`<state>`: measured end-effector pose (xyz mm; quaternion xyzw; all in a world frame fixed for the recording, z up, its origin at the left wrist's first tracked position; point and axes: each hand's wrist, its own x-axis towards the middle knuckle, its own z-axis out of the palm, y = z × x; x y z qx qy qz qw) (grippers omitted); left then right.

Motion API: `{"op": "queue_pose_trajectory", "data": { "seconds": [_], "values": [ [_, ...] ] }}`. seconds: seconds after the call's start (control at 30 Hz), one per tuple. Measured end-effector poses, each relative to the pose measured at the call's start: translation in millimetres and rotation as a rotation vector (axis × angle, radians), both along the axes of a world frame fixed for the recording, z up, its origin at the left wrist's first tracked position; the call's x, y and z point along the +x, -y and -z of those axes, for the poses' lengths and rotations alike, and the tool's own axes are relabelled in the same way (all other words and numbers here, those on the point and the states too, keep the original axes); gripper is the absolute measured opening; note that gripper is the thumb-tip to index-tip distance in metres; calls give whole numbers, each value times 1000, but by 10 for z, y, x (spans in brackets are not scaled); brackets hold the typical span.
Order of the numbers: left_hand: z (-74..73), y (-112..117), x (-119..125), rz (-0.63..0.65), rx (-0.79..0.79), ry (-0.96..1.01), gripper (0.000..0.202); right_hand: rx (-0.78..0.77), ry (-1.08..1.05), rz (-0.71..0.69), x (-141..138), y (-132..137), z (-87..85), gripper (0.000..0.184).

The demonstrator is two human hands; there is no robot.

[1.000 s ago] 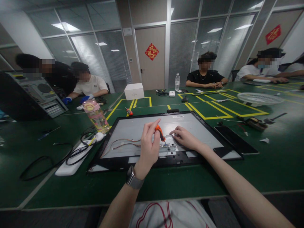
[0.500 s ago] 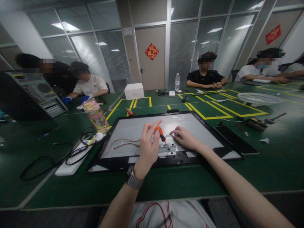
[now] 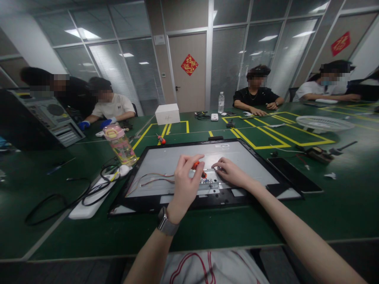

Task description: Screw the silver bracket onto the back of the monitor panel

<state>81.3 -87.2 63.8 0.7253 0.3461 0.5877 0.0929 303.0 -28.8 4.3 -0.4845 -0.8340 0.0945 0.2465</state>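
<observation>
A flat display panel [image 3: 248, 165] with a black frame and grey back lies on the green table. Over its middle, my left hand [image 3: 187, 173] is closed around the orange and black handle of a screwdriver [image 3: 203, 173], thumb on one side and fingers on the other. The screwdriver points down at a metal bracket [image 3: 213, 184] near the panel's lower edge; whether its tip touches a screw I cannot tell. My right hand [image 3: 227, 170] rests by the bracket's right end with fingertips bent down on it; what they pinch, if anything, is hidden. Thin wires [image 3: 156, 177] run left from the bracket.
Left of the panel are a white power strip [image 3: 89, 201] with black cables and a pink-lidded bottle [image 3: 118, 144]. A black phone [image 3: 293, 173] lies right. Beyond stand a white box [image 3: 167, 114] and a water bottle [image 3: 221, 103]. Several people sit or lean across the table.
The screwdriver handle has tilted and sits lower in my left hand, whose fingers have bent. My right hand stays in place. A person across the table has moved their hands apart.
</observation>
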Motion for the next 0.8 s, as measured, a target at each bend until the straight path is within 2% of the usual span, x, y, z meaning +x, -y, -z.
{"op": "queue_pose_trajectory", "data": {
  "seconds": [0.27, 0.6, 0.8],
  "values": [
    [11, 14, -11, 16, -18, -21, 33, -7, -2, 3, -7, 6, -4, 27],
    [14, -27, 6, -38, 62, 26, 19, 5, -20, -3, 7, -21, 30, 28],
    [-2, 6, 1, 34, 18, -5, 33, 0, -14, -5, -3, -9, 16, 28]
  ]
}}
